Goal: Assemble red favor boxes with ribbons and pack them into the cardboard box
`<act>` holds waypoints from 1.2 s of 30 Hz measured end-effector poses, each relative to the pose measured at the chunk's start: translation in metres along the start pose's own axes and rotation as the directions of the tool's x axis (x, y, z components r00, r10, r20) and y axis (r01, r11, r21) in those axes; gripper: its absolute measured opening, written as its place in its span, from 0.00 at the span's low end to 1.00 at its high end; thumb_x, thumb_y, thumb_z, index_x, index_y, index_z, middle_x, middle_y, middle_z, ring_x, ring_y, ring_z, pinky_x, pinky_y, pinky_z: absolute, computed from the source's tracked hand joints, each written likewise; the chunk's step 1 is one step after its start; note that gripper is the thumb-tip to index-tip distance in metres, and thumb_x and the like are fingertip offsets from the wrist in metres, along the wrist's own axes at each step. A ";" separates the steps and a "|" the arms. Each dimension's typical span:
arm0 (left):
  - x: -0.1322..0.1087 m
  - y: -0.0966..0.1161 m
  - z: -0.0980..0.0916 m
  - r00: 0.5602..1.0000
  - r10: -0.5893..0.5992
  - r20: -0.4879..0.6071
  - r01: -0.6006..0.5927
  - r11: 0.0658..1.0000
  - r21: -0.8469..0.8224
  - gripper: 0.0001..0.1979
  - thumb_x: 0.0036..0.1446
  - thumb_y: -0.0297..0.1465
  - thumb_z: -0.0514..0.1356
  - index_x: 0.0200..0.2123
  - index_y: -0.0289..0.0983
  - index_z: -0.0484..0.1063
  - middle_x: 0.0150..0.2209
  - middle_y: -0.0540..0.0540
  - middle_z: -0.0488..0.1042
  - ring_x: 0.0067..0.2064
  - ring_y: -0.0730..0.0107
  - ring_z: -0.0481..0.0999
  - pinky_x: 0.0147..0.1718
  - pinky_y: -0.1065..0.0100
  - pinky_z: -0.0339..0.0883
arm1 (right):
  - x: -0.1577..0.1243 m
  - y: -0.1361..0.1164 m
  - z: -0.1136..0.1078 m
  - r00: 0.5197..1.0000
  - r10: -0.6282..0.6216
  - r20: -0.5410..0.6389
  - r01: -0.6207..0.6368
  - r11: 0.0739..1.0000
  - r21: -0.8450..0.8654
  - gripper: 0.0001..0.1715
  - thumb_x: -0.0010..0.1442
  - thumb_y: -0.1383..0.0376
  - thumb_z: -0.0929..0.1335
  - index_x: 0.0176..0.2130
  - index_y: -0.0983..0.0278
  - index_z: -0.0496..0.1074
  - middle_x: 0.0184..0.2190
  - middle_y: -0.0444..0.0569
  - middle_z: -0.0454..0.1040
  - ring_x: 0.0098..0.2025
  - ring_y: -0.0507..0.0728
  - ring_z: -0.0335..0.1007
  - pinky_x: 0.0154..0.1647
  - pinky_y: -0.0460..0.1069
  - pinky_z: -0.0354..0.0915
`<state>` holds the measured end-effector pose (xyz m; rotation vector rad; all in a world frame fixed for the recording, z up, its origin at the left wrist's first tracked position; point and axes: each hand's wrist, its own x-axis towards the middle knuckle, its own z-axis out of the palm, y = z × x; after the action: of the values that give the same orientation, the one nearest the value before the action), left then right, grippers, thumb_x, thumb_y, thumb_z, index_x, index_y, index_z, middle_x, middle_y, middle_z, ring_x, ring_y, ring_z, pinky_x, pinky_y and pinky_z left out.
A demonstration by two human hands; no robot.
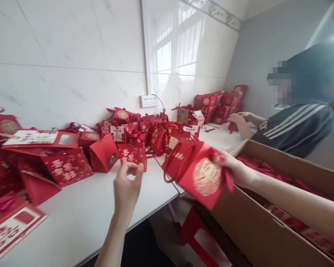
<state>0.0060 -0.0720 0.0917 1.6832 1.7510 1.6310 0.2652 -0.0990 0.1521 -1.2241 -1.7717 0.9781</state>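
Observation:
My right hand (233,168) grips the top of a red gift box (207,178) with a round gold emblem and a ribbon, held tilted beside the open carton. A red rope handle (182,163) hangs at the box's left side. My left hand (129,181) is over the white table (100,207), thumb and fingertips curled together in a pinch, in front of a small red box with white characters (133,154). Whether anything thin is between those fingertips is too small to tell.
Many red gift boxes (69,167) cover the table along the wall. A large carton (239,218) holding red boxes stands at the right. Beyond it, a person (297,122) handles something red near stacked boxes (219,107). A red stool (195,237) is below.

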 end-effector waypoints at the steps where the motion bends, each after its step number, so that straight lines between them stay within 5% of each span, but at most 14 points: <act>1: -0.007 0.002 0.014 0.993 0.069 0.093 -0.066 0.997 -0.041 0.10 0.52 0.38 0.57 0.25 0.38 0.65 0.25 0.52 0.69 0.29 0.70 0.70 0.31 0.70 0.64 | -0.008 0.007 -0.010 0.994 0.111 -0.013 -0.109 0.988 0.107 0.38 0.55 0.43 0.52 0.50 0.65 0.65 0.40 0.55 0.74 0.43 0.65 0.72 0.41 0.58 0.68; 3: -0.027 0.012 0.044 0.928 0.272 0.255 -0.243 0.960 -0.142 0.09 0.55 0.36 0.55 0.26 0.38 0.65 0.27 0.50 0.69 0.32 0.69 0.71 0.34 0.68 0.65 | -0.026 0.020 -0.027 0.955 0.284 -0.086 -0.248 0.923 0.294 0.41 0.57 0.42 0.46 0.46 0.64 0.68 0.39 0.55 0.75 0.43 0.64 0.72 0.42 0.58 0.68; 7: -0.069 0.046 0.095 0.662 0.626 0.412 -0.508 0.779 -0.367 0.07 0.59 0.30 0.51 0.40 0.39 0.65 0.39 0.45 0.71 0.44 0.65 0.70 0.44 0.64 0.65 | -0.068 0.034 -0.051 0.881 0.444 -0.164 -0.276 0.764 0.582 0.34 0.57 0.42 0.52 0.43 0.61 0.69 0.39 0.51 0.76 0.44 0.63 0.72 0.45 0.57 0.66; 9: -0.081 0.061 0.116 0.560 0.712 0.425 -0.573 0.702 -0.423 0.13 0.59 0.30 0.51 0.48 0.38 0.62 0.46 0.42 0.70 0.50 0.62 0.67 0.49 0.59 0.62 | -0.087 0.036 -0.059 0.870 0.457 -0.184 -0.262 0.745 0.613 0.34 0.57 0.41 0.53 0.42 0.61 0.69 0.39 0.52 0.76 0.43 0.63 0.72 0.44 0.57 0.66; 12: -0.094 0.072 0.147 0.488 0.755 0.437 -0.609 0.654 -0.449 0.15 0.60 0.32 0.49 0.50 0.37 0.60 0.51 0.41 0.68 0.55 0.59 0.64 0.53 0.54 0.56 | -0.110 0.037 -0.068 0.866 0.446 -0.227 -0.256 0.785 0.564 0.37 0.57 0.40 0.49 0.43 0.61 0.69 0.42 0.52 0.75 0.42 0.62 0.72 0.40 0.56 0.68; 15: -0.105 0.071 0.170 0.478 0.744 0.466 -0.605 0.664 -0.439 0.11 0.60 0.32 0.48 0.45 0.38 0.63 0.50 0.42 0.69 0.57 0.58 0.63 0.55 0.51 0.52 | -0.127 0.033 -0.077 0.841 0.440 -0.314 -0.309 0.869 0.387 0.43 0.57 0.40 0.44 0.45 0.62 0.68 0.41 0.55 0.74 0.42 0.63 0.72 0.37 0.56 0.68; 18: -0.114 0.065 0.179 0.492 0.725 0.482 -0.601 0.683 -0.414 0.09 0.60 0.30 0.48 0.42 0.39 0.63 0.47 0.43 0.70 0.58 0.58 0.61 0.56 0.51 0.48 | -0.139 0.028 -0.094 0.799 0.272 -0.536 -0.409 0.899 -0.154 0.46 0.55 0.38 0.44 0.47 0.63 0.68 0.41 0.56 0.73 0.44 0.66 0.70 0.41 0.58 0.66; 20: -0.117 0.062 0.179 0.490 0.721 0.490 -0.602 0.686 -0.408 0.09 0.60 0.29 0.48 0.43 0.39 0.62 0.47 0.44 0.70 0.58 0.59 0.60 0.56 0.51 0.46 | -0.147 0.027 -0.111 0.784 0.096 -0.613 -0.470 0.737 -0.485 0.43 0.51 0.36 0.54 0.50 0.63 0.67 0.46 0.57 0.69 0.46 0.69 0.67 0.46 0.61 0.63; 22: -0.118 0.062 0.179 0.490 0.721 0.491 -0.606 0.686 -0.402 0.09 0.60 0.30 0.48 0.43 0.40 0.61 0.47 0.44 0.70 0.58 0.59 0.60 0.56 0.51 0.45 | -0.156 0.030 -0.132 0.767 -0.015 -0.642 -0.559 0.476 -0.679 0.45 0.46 0.40 0.64 0.55 0.65 0.62 0.51 0.61 0.63 0.50 0.73 0.61 0.48 0.63 0.59; 24: -0.118 0.062 0.179 0.490 0.721 0.489 -0.613 0.684 -0.394 0.09 0.60 0.30 0.48 0.43 0.40 0.61 0.47 0.43 0.70 0.58 0.59 0.60 0.56 0.51 0.44 | -0.166 0.035 -0.153 0.738 -0.042 -0.673 -0.652 0.209 -0.729 0.47 0.48 0.45 0.67 0.59 0.67 0.57 0.53 0.64 0.60 0.52 0.75 0.58 0.47 0.63 0.59; 26: -0.117 0.062 0.180 0.489 0.724 0.487 -0.620 0.681 -0.389 0.09 0.60 0.30 0.48 0.43 0.39 0.61 0.47 0.43 0.70 0.58 0.58 0.60 0.56 0.51 0.45 | -0.176 0.041 -0.171 0.677 0.020 -0.735 -0.733 0.106 -0.672 0.45 0.52 0.46 0.64 0.60 0.70 0.55 0.53 0.66 0.60 0.51 0.73 0.61 0.46 0.60 0.60; 30: -0.118 0.061 0.181 0.484 0.738 0.471 -0.633 0.666 -0.394 0.09 0.59 0.29 0.48 0.43 0.39 0.61 0.47 0.42 0.70 0.57 0.58 0.61 0.56 0.51 0.46 | -0.193 0.049 -0.194 0.571 0.155 -0.806 -0.819 0.175 -0.546 0.41 0.58 0.45 0.59 0.60 0.71 0.55 0.51 0.67 0.61 0.50 0.69 0.64 0.48 0.57 0.59; 33: -0.118 0.060 0.181 0.484 0.735 0.474 -0.620 0.671 -0.407 0.09 0.57 0.30 0.50 0.43 0.40 0.61 0.46 0.43 0.69 0.57 0.57 0.61 0.56 0.50 0.46 | -0.191 0.058 -0.198 0.568 0.214 -0.795 -0.823 0.187 -0.537 0.43 0.56 0.45 0.62 0.60 0.69 0.54 0.51 0.64 0.60 0.51 0.68 0.63 0.50 0.56 0.59; 36: -0.116 0.059 0.180 0.466 0.734 0.494 -0.602 0.672 -0.431 0.15 0.52 0.33 0.56 0.44 0.40 0.60 0.47 0.42 0.68 0.58 0.53 0.60 0.56 0.48 0.47 | -0.170 0.081 -0.189 0.636 0.248 -0.731 -0.771 0.234 -0.592 0.42 0.54 0.46 0.65 0.59 0.66 0.54 0.51 0.60 0.61 0.50 0.66 0.65 0.50 0.56 0.60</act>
<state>0.2140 -0.0847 0.0142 2.6022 0.5547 1.1052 0.5068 -0.2094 0.1326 -2.6504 -1.3536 -0.1936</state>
